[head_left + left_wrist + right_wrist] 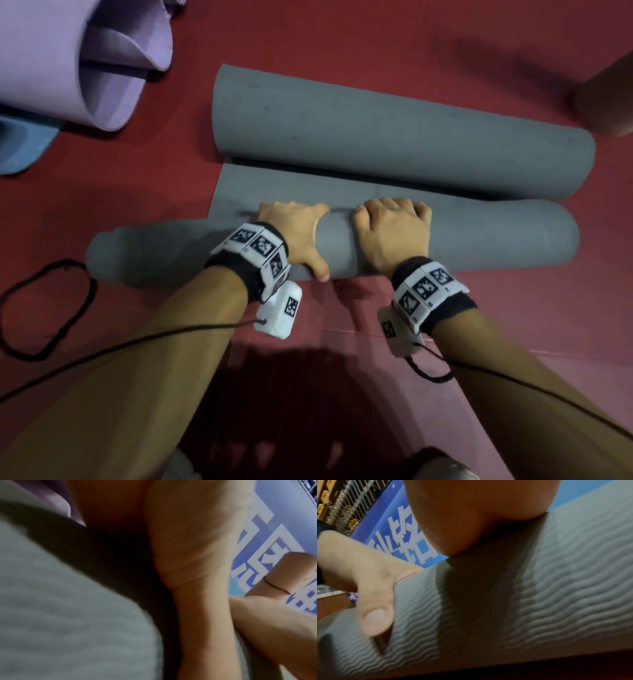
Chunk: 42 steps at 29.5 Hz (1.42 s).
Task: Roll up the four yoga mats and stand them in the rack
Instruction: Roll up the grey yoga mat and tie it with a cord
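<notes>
A grey yoga mat [479, 240] lies on the red floor, its near end wound into a thick roll. The far end [394, 137] curls up in a loose hump. Both hands sit side by side on the middle of the near roll. My left hand [294, 226] grips it with fingers curled over the far side and thumb on the near side. My right hand [394, 229] grips it the same way. The right wrist view shows the mat's wavy texture [539, 601] under my right palm [479, 513] and the left thumb [375, 615]. The left wrist view is blurred: grey mat [51, 615] under the left palm [188, 547].
A loosely folded purple mat [68, 51] lies at the far left, on top of a blue mat [20, 144]. A black cord loop [44, 308] lies on the floor at near left. A brown object [606, 96] is at the far right. A blue banner [402, 534] stands behind.
</notes>
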{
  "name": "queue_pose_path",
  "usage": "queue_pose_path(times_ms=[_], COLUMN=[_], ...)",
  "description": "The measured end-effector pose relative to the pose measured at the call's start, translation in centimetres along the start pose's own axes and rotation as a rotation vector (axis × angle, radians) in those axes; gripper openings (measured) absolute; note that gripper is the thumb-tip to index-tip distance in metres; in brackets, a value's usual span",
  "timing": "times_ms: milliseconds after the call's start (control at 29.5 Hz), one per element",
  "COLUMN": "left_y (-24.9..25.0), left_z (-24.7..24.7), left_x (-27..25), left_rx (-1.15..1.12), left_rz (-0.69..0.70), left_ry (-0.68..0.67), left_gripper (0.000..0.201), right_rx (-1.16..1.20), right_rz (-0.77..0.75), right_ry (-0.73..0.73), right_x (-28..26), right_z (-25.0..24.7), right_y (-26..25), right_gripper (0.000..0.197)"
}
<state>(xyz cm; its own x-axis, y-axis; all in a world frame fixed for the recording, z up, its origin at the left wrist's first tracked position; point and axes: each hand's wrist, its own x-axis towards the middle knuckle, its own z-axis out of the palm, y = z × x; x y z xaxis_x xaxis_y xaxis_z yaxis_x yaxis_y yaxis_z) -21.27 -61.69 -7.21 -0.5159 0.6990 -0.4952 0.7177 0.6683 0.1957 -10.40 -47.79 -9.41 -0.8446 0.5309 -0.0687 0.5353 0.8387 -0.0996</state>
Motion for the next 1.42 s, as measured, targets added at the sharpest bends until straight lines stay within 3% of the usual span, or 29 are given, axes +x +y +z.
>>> queue_pose_path(times_ms=[204,373,543,645,780,882,984,1086,1154,1289,1425], left_y=[0.3,-0.5,0.5,2.1,2.7,2.7,2.0,1.4,1.4,1.9,2.3], left_z=[1.3,1.2,2.1,3.2,4.1,3.4,2.4,1.0,0.6,1.9,3.8], left_x=[-2.3,-1.5,-1.7,-1.8,-1.7,-1.0,0.5,2.2,2.7,1.8,0.6], left_rx=[-0.122,-0.215,-0.093,-0.063,0.031,0.043,-0.028,-0.100,-0.124,-0.107,-0.086], left_rz=[0.042,0.047,-0.012,-0.081,-0.111,-0.102,-0.101,-0.131,-0.134,-0.081,0.003], left_ry=[-0.220,-0.276,-0.053,0.151,0.331,0.354,0.325,0.241,0.254,0.484,0.603], left_gripper=[0.103,0.098,0.098,0.082,0.080,0.067,0.063,0.063,0.058,0.048,0.059], right_rx=[-0.019,-0.074,-0.001,0.056,0.103,0.099,0.074,-0.007,-0.014,-0.052,0.046], right_rz=[-0.055,0.053,0.089,0.130,0.126,0.096,0.115,0.099,0.097,0.082,0.106], right_ry=[-0.123,-0.065,-0.107,-0.178,-0.154,-0.139,-0.028,0.105,0.137,0.014,-0.108], right_x=[-4.8,-4.3,-1.2,0.7,1.3,1.4,0.6,-0.3,0.0,1.9,4.6], right_z=[-0.4,-0.2,-0.4,-0.5,-0.2,-0.6,-0.4,0.6,0.8,-0.2,-0.5], right_y=[1.4,2.2,1.9,2.0,1.9,2.1,1.5,0.6,0.4,0.4,0.7], right_gripper=[0.063,0.056,0.042,0.049,0.067,0.058,0.041,0.044,0.049,0.053,0.049])
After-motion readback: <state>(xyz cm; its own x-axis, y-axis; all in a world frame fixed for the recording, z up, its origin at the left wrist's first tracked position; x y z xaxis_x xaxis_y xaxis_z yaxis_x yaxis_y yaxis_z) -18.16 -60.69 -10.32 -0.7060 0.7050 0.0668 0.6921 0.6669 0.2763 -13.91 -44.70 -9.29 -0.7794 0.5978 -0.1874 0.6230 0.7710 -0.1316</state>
